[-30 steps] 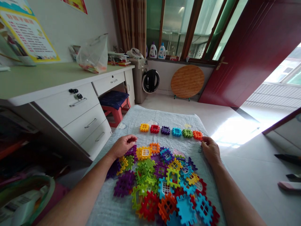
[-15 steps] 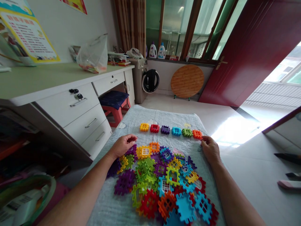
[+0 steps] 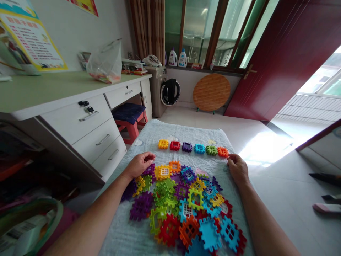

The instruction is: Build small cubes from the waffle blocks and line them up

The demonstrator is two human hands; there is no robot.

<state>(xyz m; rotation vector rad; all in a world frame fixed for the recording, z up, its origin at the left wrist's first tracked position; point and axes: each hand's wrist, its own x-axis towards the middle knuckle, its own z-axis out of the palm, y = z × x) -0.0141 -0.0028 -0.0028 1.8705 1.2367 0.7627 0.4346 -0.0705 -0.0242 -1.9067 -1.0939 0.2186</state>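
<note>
Bracketing the jumbled tile pile (image 3: 186,202) between the wrists, the left hand (image 3: 138,164) rests loosely curled and empty at its far-left edge. The right hand (image 3: 238,167) touches the cloth (image 3: 149,142) just beside the orange block (image 3: 223,152), which ends the row beyond the fingertips; whether it grips anything is unclear.

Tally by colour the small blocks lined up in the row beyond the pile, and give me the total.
Yellow block: 1
Red block: 1
Purple block: 1
Blue block: 1
Green block: 1
Orange block: 1
Total: 6
</note>
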